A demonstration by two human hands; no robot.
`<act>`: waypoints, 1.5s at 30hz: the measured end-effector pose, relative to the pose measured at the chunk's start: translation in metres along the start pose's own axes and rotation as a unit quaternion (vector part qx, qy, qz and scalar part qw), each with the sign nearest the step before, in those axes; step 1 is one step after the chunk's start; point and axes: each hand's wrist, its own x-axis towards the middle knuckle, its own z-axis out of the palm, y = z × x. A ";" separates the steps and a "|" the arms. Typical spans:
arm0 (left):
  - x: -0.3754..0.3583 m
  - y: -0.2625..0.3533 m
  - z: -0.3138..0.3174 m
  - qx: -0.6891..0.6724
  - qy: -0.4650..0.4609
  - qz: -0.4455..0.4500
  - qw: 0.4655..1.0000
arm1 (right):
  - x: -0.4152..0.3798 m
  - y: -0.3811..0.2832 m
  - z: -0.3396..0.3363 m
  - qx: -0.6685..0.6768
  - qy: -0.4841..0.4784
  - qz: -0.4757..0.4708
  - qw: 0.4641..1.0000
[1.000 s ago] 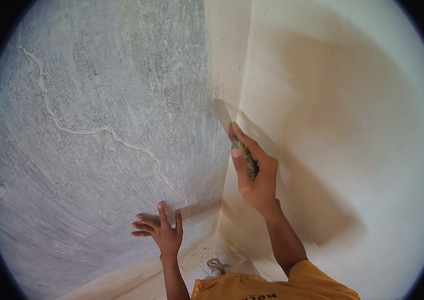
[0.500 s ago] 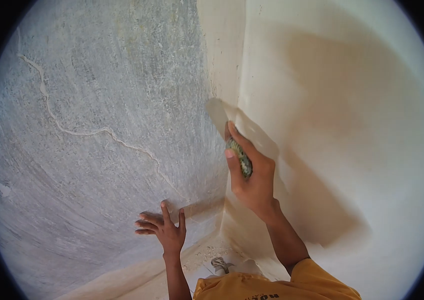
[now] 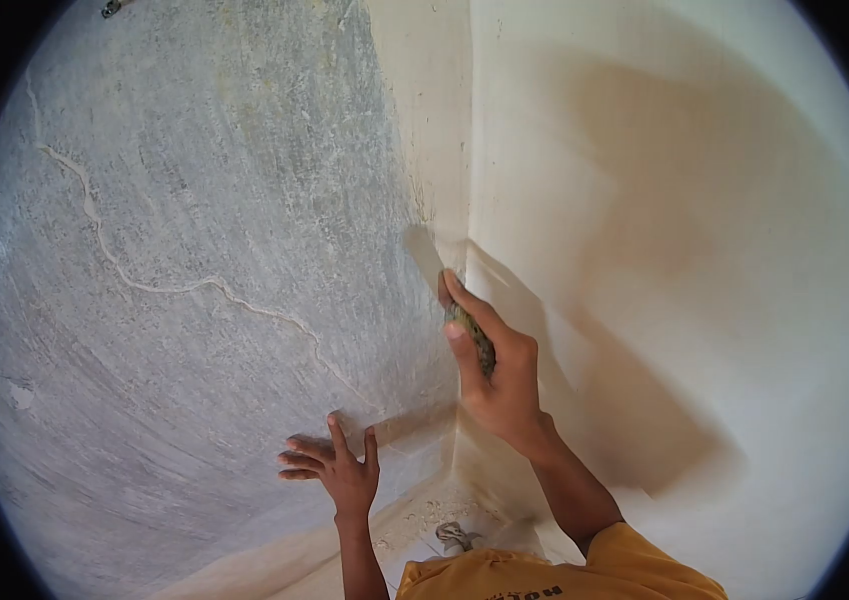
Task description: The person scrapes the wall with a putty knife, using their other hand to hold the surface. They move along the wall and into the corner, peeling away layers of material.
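My right hand (image 3: 505,385) grips the patterned handle of a putty knife (image 3: 425,258) in front of the wall corner. Its flat blade points up and to the left, with the tip over the edge where the rough grey wall (image 3: 235,180) meets a cream strip (image 3: 425,90). My index finger stretches along the base of the blade. Lower down, my left hand (image 3: 350,480) has its fingers spread against the grey wall, just left of the lower end of a thin, pale winding crack line (image 3: 190,288).
A smooth cream wall (image 3: 765,330) fills the right side, carrying shadows of my arm and head. Crumbs of scraped material (image 3: 440,510) lie on the floor in the corner, near my foot (image 3: 457,537). A small dark fitting (image 3: 112,8) shows at the top left.
The view has tilted a little, so the walls sit lower and the corner further left. The putty knife blade stays near the same edge, and my left hand keeps its place on the wall.
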 end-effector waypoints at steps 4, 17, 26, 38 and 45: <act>0.000 -0.001 0.002 -0.003 -0.001 -0.004 1.000 | 0.011 -0.014 -0.006 0.027 -0.011 0.041 0.999; 0.002 0.003 -0.003 0.014 -0.007 0.006 1.000 | 0.005 -0.009 -0.009 0.081 -0.027 0.061 0.994; 0.001 0.003 -0.002 0.027 0.002 0.013 1.000 | 0.016 -0.026 -0.021 0.110 -0.065 0.166 0.978; -0.006 0.002 -0.002 0.017 -0.020 -0.007 1.000 | -0.075 0.066 0.010 0.049 -0.022 0.034 0.998; -0.006 0.008 -0.004 0.010 -0.007 -0.022 1.000 | -0.053 0.050 -0.001 0.067 -0.059 0.073 0.993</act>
